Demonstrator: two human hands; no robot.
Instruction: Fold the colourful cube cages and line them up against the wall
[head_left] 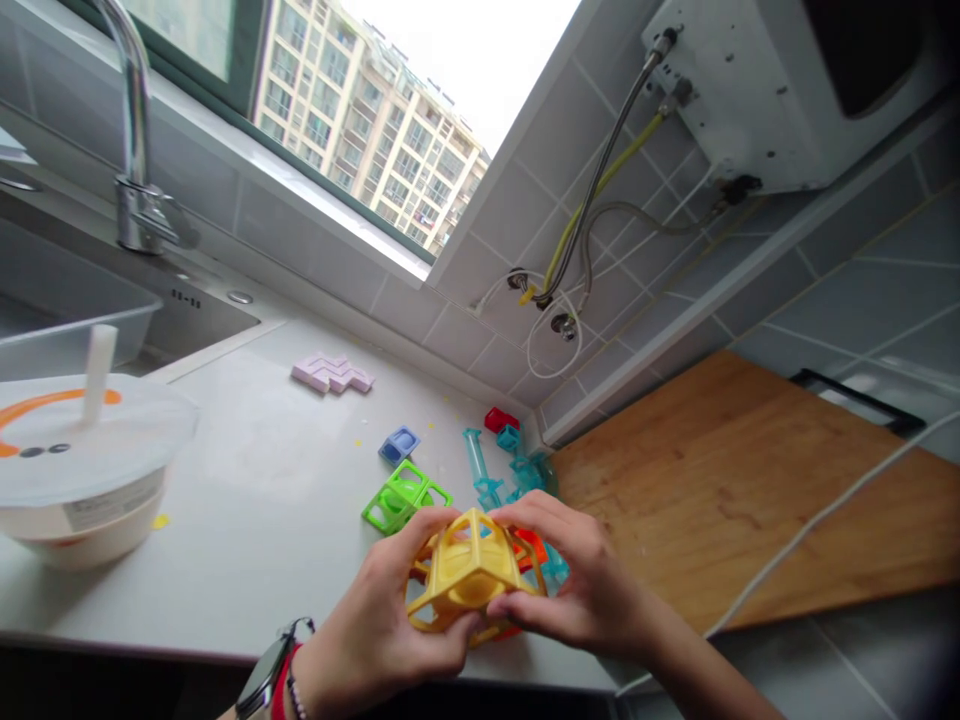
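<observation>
Both of my hands grip a yellow open-frame plastic toy block (pixel 474 562) just above the counter's front edge. My left hand (pixel 397 590) wraps its left side, thumb underneath. At its right side, my right hand (pixel 574 570) pinches it between thumb and fingers. Behind the block lies a green openwork piece (pixel 405 497), with a small blue one (pixel 399 444) beyond it. An orange piece (pixel 531 548) shows partly behind the yellow block, near my right fingers. Several translucent teal pieces (pixel 480 465) lie farther back, partly hidden by my right hand.
A red piece (pixel 500 420) sits by the back corner. Pale pink zigzag pieces (pixel 332 374) lie on the white counter (pixel 247 500). A lidded bowl (pixel 90 500) stands left, near the sink (pixel 202 310) and faucet (pixel 137 150). A wooden board (pixel 750 490) leans at right, a white cable (pixel 817 520) crossing it.
</observation>
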